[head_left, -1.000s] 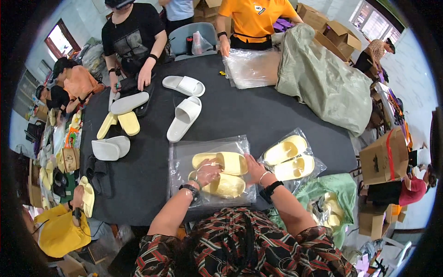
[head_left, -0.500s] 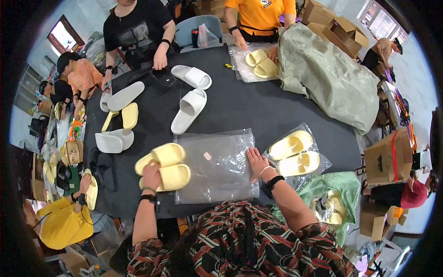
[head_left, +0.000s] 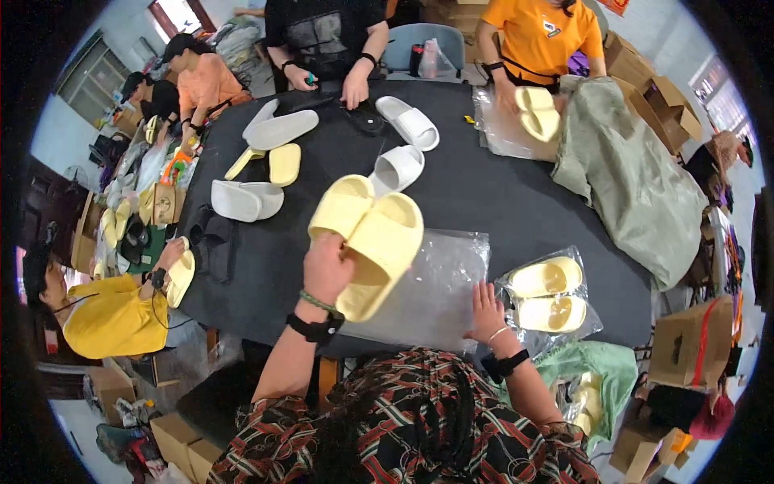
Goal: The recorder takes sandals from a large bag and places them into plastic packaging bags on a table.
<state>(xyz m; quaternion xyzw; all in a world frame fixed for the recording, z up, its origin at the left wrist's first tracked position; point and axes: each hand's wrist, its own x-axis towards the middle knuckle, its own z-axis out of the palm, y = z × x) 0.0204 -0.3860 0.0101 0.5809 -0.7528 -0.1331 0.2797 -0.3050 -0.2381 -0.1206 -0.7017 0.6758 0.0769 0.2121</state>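
Raised above the dark table, a pair of pale yellow slide slippers is gripped at its near end by my left hand, fingers closed around it. Beneath it lies a flat clear plastic bag, partly hidden by the slippers. My right hand rests on the bag's right edge with fingers stretched out, holding nothing. Just right of that hand is another yellow pair in a clear bag. A green sack with more yellow slippers inside stands at the table's near right edge.
White slippers and loose yellow ones lie across the far and left table. A big grey-green sack covers the far right. Co-workers handle slippers around the table; one in yellow sits at left. Cardboard boxes stand at right.
My left hand has lifted the yellow slippers off the table and moved them right, over the clear bag. My right hand stays at the bag's right edge. The head view has shifted.
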